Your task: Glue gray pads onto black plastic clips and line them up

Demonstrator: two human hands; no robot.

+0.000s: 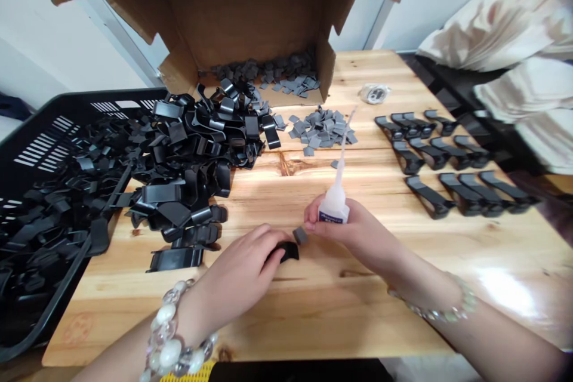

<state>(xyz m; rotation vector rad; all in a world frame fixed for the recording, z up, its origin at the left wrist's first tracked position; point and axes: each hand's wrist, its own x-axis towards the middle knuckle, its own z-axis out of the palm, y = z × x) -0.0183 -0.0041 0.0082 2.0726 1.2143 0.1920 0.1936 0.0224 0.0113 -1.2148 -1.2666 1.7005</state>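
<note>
Holding: left hand (244, 271) one black piece (290, 250), right hand (358, 230) one bottle (335, 202).

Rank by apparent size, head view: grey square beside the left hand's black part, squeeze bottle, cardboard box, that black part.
1. Cardboard box, top cut off by the frame
2. Squeeze bottle
3. Black part, visible portion only; the left hand hides some
4. Grey square

Pale stacks (501, 24) beside the wooden table (286, 325)
</note>
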